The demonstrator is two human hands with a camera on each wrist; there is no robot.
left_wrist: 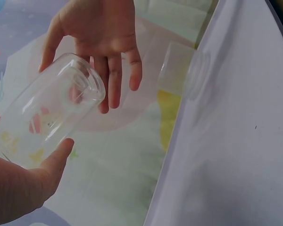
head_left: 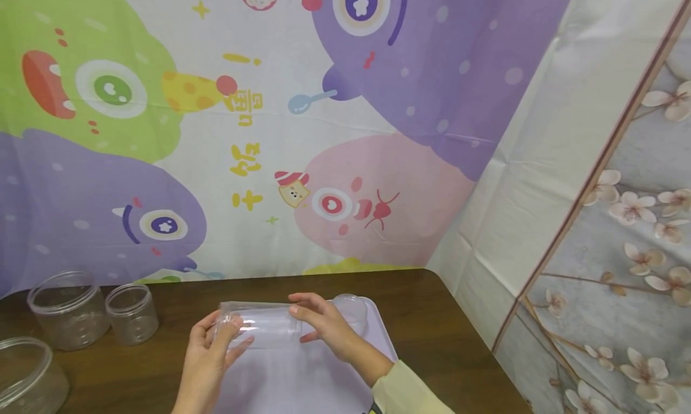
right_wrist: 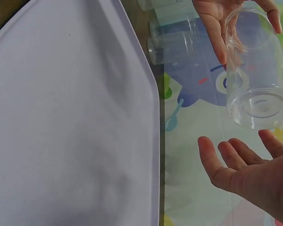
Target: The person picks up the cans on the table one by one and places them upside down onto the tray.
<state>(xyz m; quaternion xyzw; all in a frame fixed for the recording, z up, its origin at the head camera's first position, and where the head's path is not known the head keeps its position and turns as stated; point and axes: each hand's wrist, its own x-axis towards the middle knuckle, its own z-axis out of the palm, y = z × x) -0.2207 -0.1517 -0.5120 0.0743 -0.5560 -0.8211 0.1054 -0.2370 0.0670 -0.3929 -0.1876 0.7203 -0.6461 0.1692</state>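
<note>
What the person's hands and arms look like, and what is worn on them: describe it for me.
Both the left hand and the right hand are bare, with no gloves or rings visible. A plain, pale yellowish sleeve covers the right forearm, ending short of the wrist. The left forearm is bare as far as it shows; any sleeve there is out of view.

The right arm wore a plain sleeve (head_left: 407, 390) in a soft cream that leaned toward yellow-green, loosely cut, its edge ending short of the wrist. Beyond it the right hand (head_left: 326, 323) was bare, with slim, tapering fingers (right_wrist: 210, 157). The left hand (head_left: 207, 345) was bare as well, and so was the wrist I saw below it.
</note>
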